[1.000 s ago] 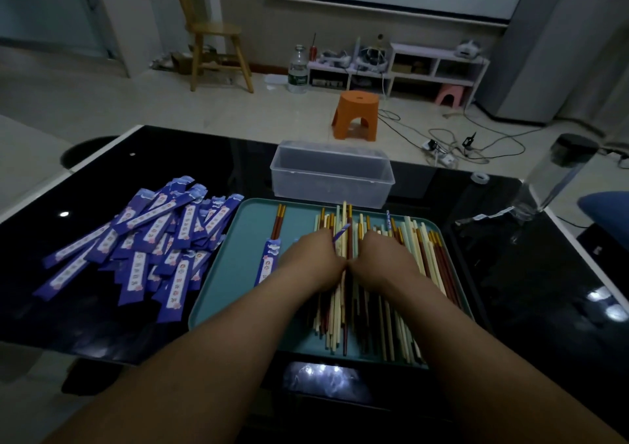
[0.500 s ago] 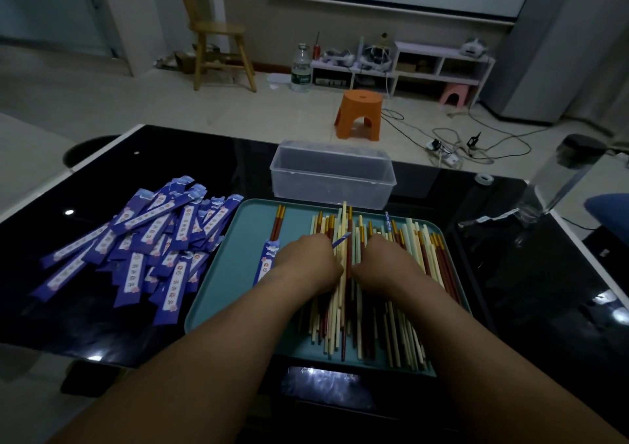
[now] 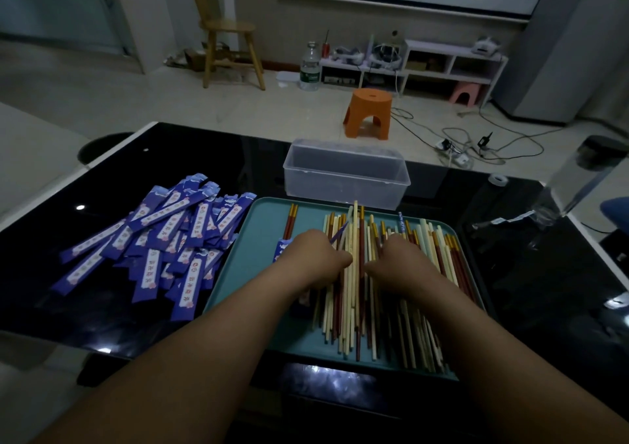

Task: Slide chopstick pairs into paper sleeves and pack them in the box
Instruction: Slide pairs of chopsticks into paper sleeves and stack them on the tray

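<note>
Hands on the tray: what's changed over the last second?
The left hand and right hand have parted: they touched a second ago, now chopsticks show between them. A sleeve pokes from the left hand as before. The sleeve pile, box and tray are unmoved.

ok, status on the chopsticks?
Left hand holds a sleeve; right hand in the chopstick pile, grip hidden. Box empty. Nothing in the way.

Beyond the black glass table (image 3: 204, 157), an orange stool (image 3: 367, 113) stands on the pale floor near tangled cables (image 3: 493, 140), with a wooden chair (image 3: 231, 52), a water bottle (image 3: 309, 67), a white shelf unit (image 3: 452, 59) and a pink stool (image 3: 464, 93) along the wall.
</note>
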Motion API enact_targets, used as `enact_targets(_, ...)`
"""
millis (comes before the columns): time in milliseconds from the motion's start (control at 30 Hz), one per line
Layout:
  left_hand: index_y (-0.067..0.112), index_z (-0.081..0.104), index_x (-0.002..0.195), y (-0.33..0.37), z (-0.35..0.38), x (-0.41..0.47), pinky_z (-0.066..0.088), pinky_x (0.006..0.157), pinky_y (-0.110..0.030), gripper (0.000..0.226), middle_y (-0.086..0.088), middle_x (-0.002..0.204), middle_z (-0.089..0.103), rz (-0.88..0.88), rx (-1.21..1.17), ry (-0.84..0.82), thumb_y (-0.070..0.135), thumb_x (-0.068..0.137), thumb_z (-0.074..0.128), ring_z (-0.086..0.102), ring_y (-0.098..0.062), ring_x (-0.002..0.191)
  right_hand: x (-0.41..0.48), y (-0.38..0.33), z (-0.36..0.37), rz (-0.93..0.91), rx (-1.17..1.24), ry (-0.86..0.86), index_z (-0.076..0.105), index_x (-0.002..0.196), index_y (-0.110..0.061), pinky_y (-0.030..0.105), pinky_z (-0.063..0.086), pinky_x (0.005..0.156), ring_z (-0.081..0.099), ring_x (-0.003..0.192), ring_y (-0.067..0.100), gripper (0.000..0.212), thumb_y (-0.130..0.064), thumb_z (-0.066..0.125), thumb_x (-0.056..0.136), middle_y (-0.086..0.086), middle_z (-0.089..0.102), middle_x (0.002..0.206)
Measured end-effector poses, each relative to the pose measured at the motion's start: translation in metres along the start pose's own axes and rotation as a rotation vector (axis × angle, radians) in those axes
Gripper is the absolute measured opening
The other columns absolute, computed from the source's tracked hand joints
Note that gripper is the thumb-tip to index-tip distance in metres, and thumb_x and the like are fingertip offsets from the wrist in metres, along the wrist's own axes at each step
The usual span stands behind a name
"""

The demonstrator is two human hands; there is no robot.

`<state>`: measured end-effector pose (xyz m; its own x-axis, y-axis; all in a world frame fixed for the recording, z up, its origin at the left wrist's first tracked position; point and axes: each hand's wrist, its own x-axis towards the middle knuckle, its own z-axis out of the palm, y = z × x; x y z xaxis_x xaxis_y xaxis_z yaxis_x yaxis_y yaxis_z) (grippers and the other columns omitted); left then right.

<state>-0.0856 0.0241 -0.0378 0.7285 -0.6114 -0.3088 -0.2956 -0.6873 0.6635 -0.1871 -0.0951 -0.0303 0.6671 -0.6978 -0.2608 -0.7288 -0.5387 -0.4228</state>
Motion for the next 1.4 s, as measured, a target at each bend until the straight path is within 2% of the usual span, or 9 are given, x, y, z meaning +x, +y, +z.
enact_targets(67, 0.01, 0.065, 0.091, -0.005, 0.0, 0.001, 0.044, 0.054, -0.028, 0.027, -0.006, 0.079, 0.064, -0.018, -0.066, -0.015, 0.036, 0.092, 0.065, 0.059, -0.018, 0.063, -0.004, 0.0, -0.006, -0.007, 0.136, -0.033, 0.057, 0.092, -0.015, 0.029, 0.052, 0.058, 0.064, 0.072, 0.014, 0.016, -0.02, 0.072, 0.094, 0.002, 0.064, 0.083)
enact_targets(200, 0.01, 0.065, 0.094, -0.009, -0.004, -0.002, 0.046, 0.055, -0.028, 0.029, -0.006, 0.082, 0.068, -0.038, -0.108, -0.011, 0.038, 0.094, 0.064, 0.062, -0.019, 0.064, -0.008, 0.002, -0.013, 0.014, 0.264, -0.072, 0.052, 0.101, -0.013, 0.025, 0.041, 0.05, 0.059, 0.068, 0.014, 0.009, -0.018, 0.06, 0.102, 0.005, 0.06, 0.086)
enact_targets(367, 0.01, 0.066, 0.097, -0.008, -0.005, -0.005, 0.051, 0.06, -0.03, 0.027, -0.008, 0.087, 0.073, -0.058, -0.186, -0.016, 0.037, 0.095, 0.063, 0.069, -0.022, 0.073, -0.002, 0.004, -0.007, -0.012, 0.087, -0.02, 0.054, 0.098, -0.012, 0.028, 0.037, 0.052, 0.058, 0.07, 0.018, 0.008, -0.018, 0.053, 0.103, 0.008, 0.06, 0.086)
enact_targets(500, 0.009, 0.067, 0.098, -0.009, -0.004, -0.006, 0.052, 0.06, -0.03, 0.028, -0.009, 0.088, 0.075, -0.081, -0.231, -0.03, 0.037, 0.094, 0.063, 0.069, -0.022, 0.073, 0.005, 0.007, -0.004, -0.032, -0.008, 0.009, 0.052, 0.072, -0.005, 0.029, 0.031, 0.051, 0.049, 0.06, 0.02, 0.038, -0.02, 0.045, 0.106, 0.009, 0.053, 0.071)
enact_targets(733, 0.007, 0.068, 0.095, -0.009, -0.007, -0.008, 0.057, 0.067, -0.034, 0.025, -0.008, 0.082, 0.076, -0.1, -0.334, -0.031, 0.032, 0.095, 0.063, 0.066, -0.019, 0.062, 0.002, 0.016, -0.018, -0.061, 0.061, 0.107, 0.069, 0.085, -0.005, 0.033, 0.048, 0.068, 0.064, 0.075, 0.027, 0.061, -0.045, 0.031, 0.111, 0.016, 0.067, 0.084)
enact_targets(900, 0.013, 0.064, 0.085, -0.002, -0.01, -0.015, 0.045, 0.049, -0.022, 0.021, 0.001, 0.061, 0.067, 0.034, -0.41, -0.134, 0.025, 0.1, 0.057, 0.056, -0.01, 0.048, -0.003, 0.013, -0.031, -0.024, 0.534, -0.042, 0.073, 0.106, -0.011, 0.03, 0.041, 0.058, 0.053, 0.066, 0.018, 0.05, -0.045, 0.037, 0.111, 0.007, 0.056, 0.077)
enact_targets(1033, 0.016, 0.06, 0.087, 0.002, -0.009, -0.018, 0.042, 0.05, -0.026, 0.015, -0.002, 0.073, 0.068, 0.138, -0.492, -0.24, 0.022, 0.1, 0.057, 0.054, -0.013, 0.055, -0.006, 0.011, -0.028, 0.022, 0.933, -0.223, 0.069, 0.113, -0.005, 0.029, 0.049, 0.06, 0.059, 0.066, 0.017, 0.04, -0.04, 0.049, 0.108, 0.01, 0.063, 0.082)
enact_targets(1233, 0.021, 0.063, 0.104, 0.003, -0.009, -0.026, 0.044, 0.062, -0.028, 0.03, -0.011, 0.093, 0.07, 0.2, -0.468, -0.291, 0.042, 0.11, 0.042, 0.059, -0.017, 0.076, -0.006, 0.01, -0.03, 0.004, 1.104, -0.192, 0.062, 0.115, -0.003, 0.031, 0.054, 0.064, 0.065, 0.071, 0.019, 0.028, -0.029, 0.059, 0.105, 0.014, 0.064, 0.094)
enact_targets(1400, 0.013, 0.061, 0.108, 0.0, -0.003, -0.025, 0.04, 0.05, -0.025, 0.029, -0.005, 0.077, 0.067, 0.186, -0.58, -0.304, 0.034, 0.112, 0.042, 0.055, -0.016, 0.062, -0.011, 0.006, -0.029, -0.085, 1.128, -0.122, 0.062, 0.118, -0.006, 0.029, 0.059, 0.064, 0.072, 0.069, 0.019, 0.025, -0.026, 0.06, 0.104, 0.016, 0.069, 0.092)
